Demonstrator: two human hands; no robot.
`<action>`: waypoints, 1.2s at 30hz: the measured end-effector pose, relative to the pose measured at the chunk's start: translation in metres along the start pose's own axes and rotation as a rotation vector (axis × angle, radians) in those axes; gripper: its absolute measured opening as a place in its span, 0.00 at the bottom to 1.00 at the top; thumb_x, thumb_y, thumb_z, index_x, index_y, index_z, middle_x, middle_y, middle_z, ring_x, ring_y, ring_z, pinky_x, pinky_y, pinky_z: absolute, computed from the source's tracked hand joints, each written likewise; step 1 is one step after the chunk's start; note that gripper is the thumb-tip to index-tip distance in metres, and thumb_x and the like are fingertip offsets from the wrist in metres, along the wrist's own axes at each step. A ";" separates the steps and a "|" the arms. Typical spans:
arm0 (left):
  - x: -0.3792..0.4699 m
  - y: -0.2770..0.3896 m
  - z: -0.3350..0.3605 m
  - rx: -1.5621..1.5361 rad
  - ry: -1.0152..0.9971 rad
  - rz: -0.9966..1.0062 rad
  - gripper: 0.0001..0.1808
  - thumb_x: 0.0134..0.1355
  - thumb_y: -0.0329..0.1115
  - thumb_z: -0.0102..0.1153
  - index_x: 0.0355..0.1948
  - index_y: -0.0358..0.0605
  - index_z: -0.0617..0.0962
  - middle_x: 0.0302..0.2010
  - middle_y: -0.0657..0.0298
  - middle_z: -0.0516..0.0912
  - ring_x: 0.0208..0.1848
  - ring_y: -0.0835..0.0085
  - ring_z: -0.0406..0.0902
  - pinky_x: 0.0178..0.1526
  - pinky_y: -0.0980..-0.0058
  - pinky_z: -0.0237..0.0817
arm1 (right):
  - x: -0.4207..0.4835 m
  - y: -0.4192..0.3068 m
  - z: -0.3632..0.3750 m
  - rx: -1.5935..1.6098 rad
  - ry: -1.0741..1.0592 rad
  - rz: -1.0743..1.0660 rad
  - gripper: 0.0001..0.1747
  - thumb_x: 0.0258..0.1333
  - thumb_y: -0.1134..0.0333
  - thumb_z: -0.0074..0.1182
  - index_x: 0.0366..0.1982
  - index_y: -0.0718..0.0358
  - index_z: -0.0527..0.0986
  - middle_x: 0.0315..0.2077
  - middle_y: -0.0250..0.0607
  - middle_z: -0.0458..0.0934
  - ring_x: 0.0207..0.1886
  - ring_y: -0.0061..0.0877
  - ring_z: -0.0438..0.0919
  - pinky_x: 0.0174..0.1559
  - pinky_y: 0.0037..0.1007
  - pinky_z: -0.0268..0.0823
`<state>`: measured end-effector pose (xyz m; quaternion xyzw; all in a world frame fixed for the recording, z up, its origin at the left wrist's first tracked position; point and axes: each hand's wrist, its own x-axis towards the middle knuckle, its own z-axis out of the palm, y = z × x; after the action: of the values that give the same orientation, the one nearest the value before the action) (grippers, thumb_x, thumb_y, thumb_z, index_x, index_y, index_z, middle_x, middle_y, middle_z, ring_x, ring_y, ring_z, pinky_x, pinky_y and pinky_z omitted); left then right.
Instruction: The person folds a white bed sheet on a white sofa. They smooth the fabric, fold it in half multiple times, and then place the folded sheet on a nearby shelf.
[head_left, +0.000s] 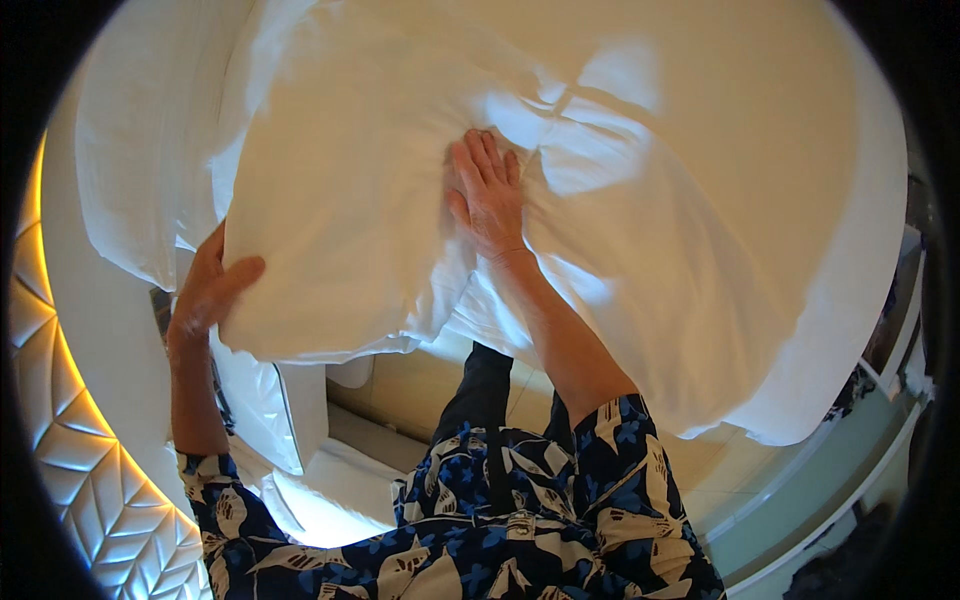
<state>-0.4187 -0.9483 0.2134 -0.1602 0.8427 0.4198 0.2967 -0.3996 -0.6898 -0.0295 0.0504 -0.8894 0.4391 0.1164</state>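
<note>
A white pillow (337, 195) lies before me on a bed spread with white bedding (712, 247). My left hand (208, 289) is at the pillow's left edge, thumb on the near face and fingers partly hidden behind the cloth. My right hand (491, 195) rests palm down at the pillow's right side, where the cloth dips into creases. Its fingers are a little apart and grasp nothing. Bright patches of light cross the folds just beyond that hand.
A second white pillow (139, 157) is at the far left, near a padded headboard (112, 480) edged by a lit strip. A white bedside cabinet (307, 405) stands low on the left. Tiled floor (405, 382) shows below the bed's edge. A pale green surface (787, 487) curves along the right.
</note>
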 end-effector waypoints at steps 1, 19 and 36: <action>-0.014 0.013 0.009 -0.012 -0.040 0.048 0.39 0.45 0.39 0.63 0.59 0.35 0.66 0.49 0.53 0.76 0.50 0.67 0.72 0.56 0.67 0.61 | 0.002 -0.005 0.000 0.135 0.022 0.062 0.31 0.50 0.66 0.53 0.58 0.61 0.63 0.61 0.43 0.62 0.64 0.37 0.58 0.64 0.47 0.46; -0.066 0.011 0.325 0.246 -0.163 0.671 0.25 0.53 0.25 0.58 0.54 0.44 0.71 0.46 0.54 0.76 0.47 0.58 0.76 0.50 0.68 0.67 | -0.113 0.089 -0.219 1.198 0.184 1.126 0.32 0.50 0.59 0.60 0.53 0.68 0.65 0.43 0.41 0.75 0.46 0.27 0.74 0.48 0.31 0.67; 0.005 -0.138 0.232 -0.271 -0.060 -0.193 0.29 0.54 0.41 0.63 0.53 0.35 0.73 0.42 0.60 0.80 0.41 0.76 0.76 0.45 0.76 0.68 | -0.104 0.070 -0.262 0.073 0.646 0.660 0.13 0.55 0.78 0.48 0.44 0.67 0.74 0.41 0.40 0.78 0.43 0.26 0.76 0.46 0.27 0.68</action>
<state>-0.2668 -0.8445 0.0165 -0.2664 0.7497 0.5038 0.3364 -0.2703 -0.4408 0.0439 -0.3709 -0.7599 0.4770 0.2397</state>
